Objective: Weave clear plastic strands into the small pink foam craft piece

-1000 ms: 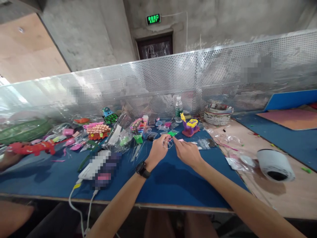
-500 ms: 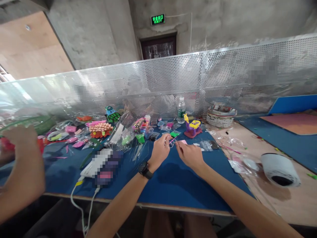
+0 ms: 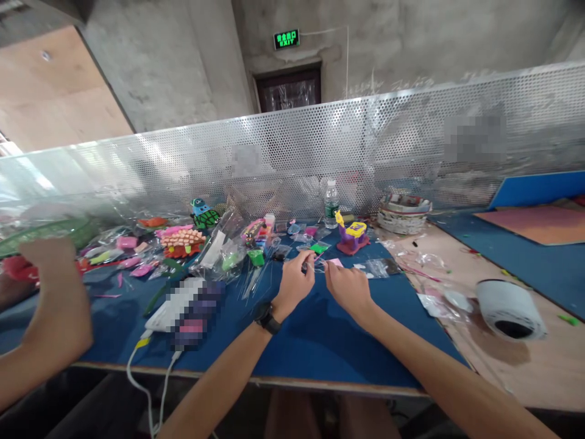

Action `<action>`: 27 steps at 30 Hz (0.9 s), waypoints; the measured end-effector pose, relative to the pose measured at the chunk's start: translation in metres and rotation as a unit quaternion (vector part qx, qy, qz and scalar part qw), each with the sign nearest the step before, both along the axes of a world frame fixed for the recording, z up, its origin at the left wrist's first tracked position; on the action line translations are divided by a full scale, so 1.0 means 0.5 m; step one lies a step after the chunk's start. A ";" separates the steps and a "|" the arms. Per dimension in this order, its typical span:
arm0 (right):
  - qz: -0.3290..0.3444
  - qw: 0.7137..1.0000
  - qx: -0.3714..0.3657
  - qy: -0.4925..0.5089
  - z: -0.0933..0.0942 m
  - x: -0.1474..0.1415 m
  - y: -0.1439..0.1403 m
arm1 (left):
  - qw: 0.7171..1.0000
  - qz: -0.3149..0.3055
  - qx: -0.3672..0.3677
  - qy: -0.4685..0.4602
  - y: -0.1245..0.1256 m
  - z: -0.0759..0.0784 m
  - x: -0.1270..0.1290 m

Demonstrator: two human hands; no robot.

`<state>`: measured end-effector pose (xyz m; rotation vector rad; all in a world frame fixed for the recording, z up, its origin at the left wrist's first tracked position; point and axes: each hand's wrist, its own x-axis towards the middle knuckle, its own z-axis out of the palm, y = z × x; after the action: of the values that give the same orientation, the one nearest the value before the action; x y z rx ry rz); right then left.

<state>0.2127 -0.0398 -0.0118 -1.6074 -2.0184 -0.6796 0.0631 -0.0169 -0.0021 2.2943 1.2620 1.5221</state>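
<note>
Nearest you, your two forearms reach out over the blue mat [image 3: 311, 341] that covers the near part of the table, a black watch [image 3: 267, 318] on your left wrist. Your left hand [image 3: 292, 283] is curled, thumb and fingertips pinched on a small clear plastic bag [image 3: 317, 262] held just above the mat; your right hand [image 3: 348, 286] meets it from the other side, its fingertips closed on the same bag, so the two hands nearly touch. What is inside the bag is too small to tell, beyond a trace of pink. To your left, a white power adapter [image 3: 171, 305] lies on the mat with its white cables [image 3: 137, 378] running off the near edge. Further left, another person's hand [image 3: 50, 256] is raised above the table edge, fingers curled; whether it holds anything cannot be told. To your right, on bare wood, a roll of white tape [image 3: 509, 308] lies on its side. Beyond your hands sit a green piece [image 3: 319, 247], a purple and yellow foam toy [image 3: 351, 235], scattered clear packets and pink pieces, an orange spiky foam figure [image 3: 181, 241] and a blue and green foam turtle [image 3: 203, 214]. Farther back stand a water bottle [image 3: 330, 204] and a woven basket [image 3: 403, 213], both close to the perforated metal screen [image 3: 411, 140].
</note>
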 end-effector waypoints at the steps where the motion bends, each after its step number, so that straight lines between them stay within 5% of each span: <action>1: -0.004 1.000 -0.014 0.002 0.001 0.004 0.002 | 1.000 -0.015 0.006 -0.002 -0.003 0.002 0.000; 5: 0.014 0.997 -0.067 0.025 0.008 0.026 0.013 | 0.994 -0.113 0.009 -0.006 -0.007 0.009 -0.006; 8: 0.069 0.995 -0.062 0.031 0.014 0.048 0.024 | 0.977 -0.184 -0.080 -0.076 0.002 0.015 -0.016; 12: 0.173 0.985 0.022 0.010 0.014 0.072 0.043 | 0.923 -0.217 -0.242 -0.208 0.027 0.018 -0.027; 19: 0.272 0.962 0.020 -0.008 0.010 0.089 0.056 | 0.879 -0.261 -0.355 -0.185 0.047 0.007 -0.034; 22: 0.276 0.960 -0.048 0.009 0.010 0.096 0.058 | 0.886 -0.264 -0.337 -0.178 0.049 0.006 -0.038; 27: 0.259 0.964 -0.053 0.011 0.002 0.106 0.068 | 0.966 -0.142 -0.199 -0.084 0.059 0.001 -0.046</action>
<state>0.2656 -0.0058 -0.0110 -1.0496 -2.3508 -0.3575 0.0401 0.0127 -0.0015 1.9448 1.0285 1.2075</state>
